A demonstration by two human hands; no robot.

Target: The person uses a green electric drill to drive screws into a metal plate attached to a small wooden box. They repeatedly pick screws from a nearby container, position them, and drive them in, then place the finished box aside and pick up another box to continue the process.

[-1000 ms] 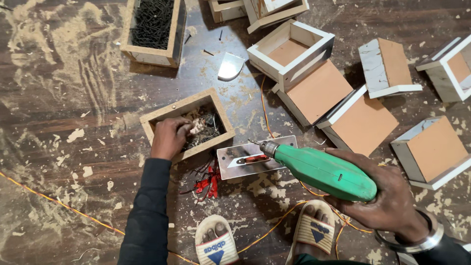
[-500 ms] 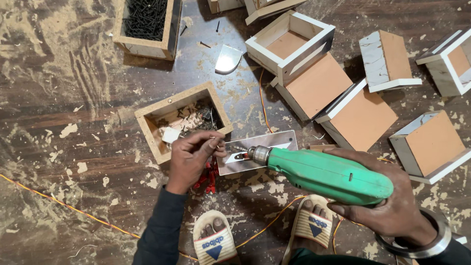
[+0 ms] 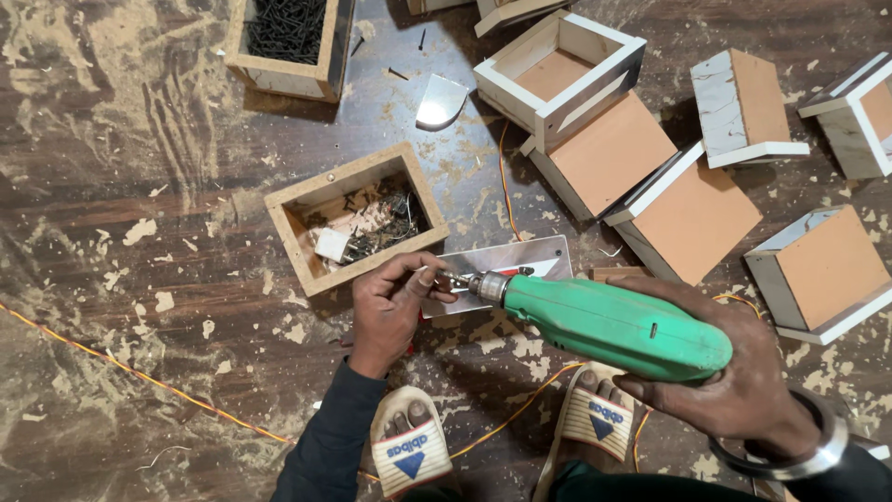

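Screw going onto the drill tip, plate not yet fastened.

Your green drill [image 3: 613,325] lies level over the shiny metal plate [image 3: 502,265] on the floor, its chuck pointing left. Your right hand [image 3: 734,390] has its fingers wrapped around the grip; your left hand [image 3: 390,302] pinches something small, likely a screw, at the bit. No screw heads show in the plate, so driving seems left to do. Just beyond sits the open wooden box of screws [image 3: 358,218], with finished wooden boxes [image 3: 650,177] far right amid sawdust.
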